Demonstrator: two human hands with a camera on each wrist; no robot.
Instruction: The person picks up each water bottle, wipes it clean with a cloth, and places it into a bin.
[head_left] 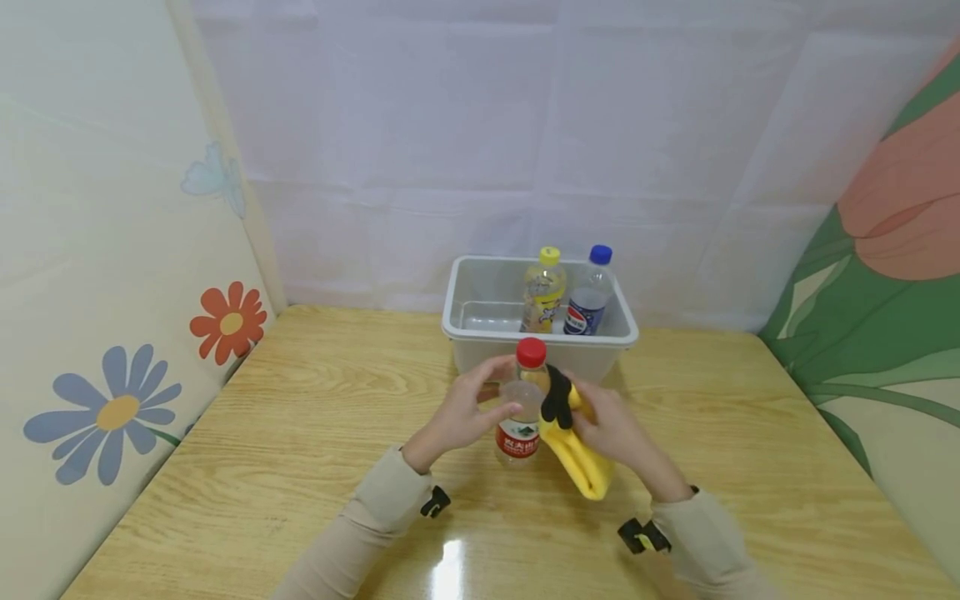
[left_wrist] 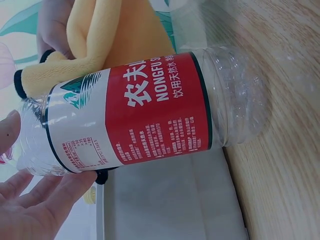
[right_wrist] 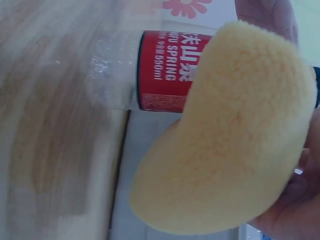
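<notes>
A grey plastic bin (head_left: 480, 333) stood at the far middle of the pale wooden surface (head_left: 300, 433), close to a white creased backdrop (head_left: 525, 125). Inside it, toward the right, a yellow-capped bottle (head_left: 543, 292) and a blue-capped bottle (head_left: 589, 292) stood upright side by side. A cream panel (head_left: 90, 275) printed with a blue flower (head_left: 112, 412) and an orange flower (head_left: 229, 322) closed the left side, and a green and salmon floral panel (head_left: 885, 275) closed the right.
</notes>
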